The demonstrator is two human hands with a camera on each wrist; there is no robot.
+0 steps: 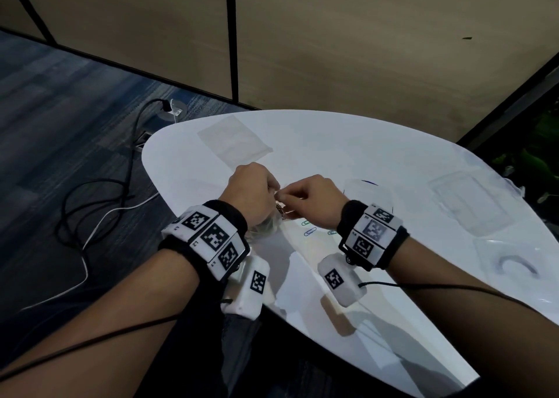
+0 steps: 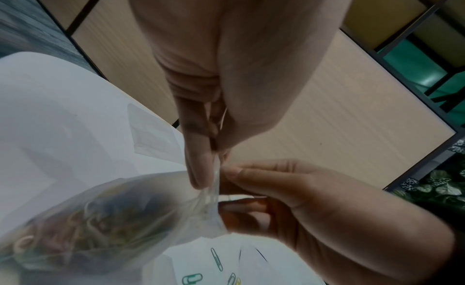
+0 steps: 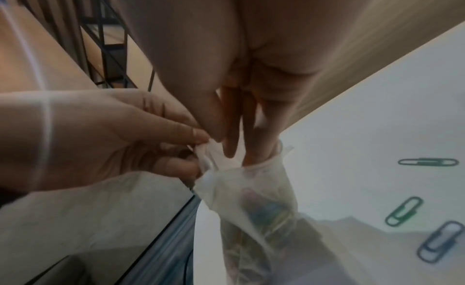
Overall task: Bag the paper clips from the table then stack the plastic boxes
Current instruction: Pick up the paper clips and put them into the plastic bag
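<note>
A clear plastic bag (image 1: 267,225) part full of coloured paper clips hangs between both hands above the table's near left edge. My left hand (image 1: 271,188) pinches the bag's crumpled top (image 2: 213,181) from above. My right hand (image 1: 288,195) pinches the same rim from the right, and in the right wrist view its fingers (image 3: 232,148) reach into the bag's mouth (image 3: 251,170). Three loose paper clips (image 1: 309,232) lie on the white table (image 1: 378,143) under my right wrist: two green (image 3: 404,211) and one blue (image 3: 440,241). Clear plastic boxes (image 1: 472,204) sit at the right.
A second, flat plastic bag (image 1: 236,140) lies at the table's far left. Another clear box (image 1: 367,192) sits just beyond my right hand, and a clear piece (image 1: 514,264) lies near the right edge. Cables (image 1: 90,216) trail over the carpet to the left of the table.
</note>
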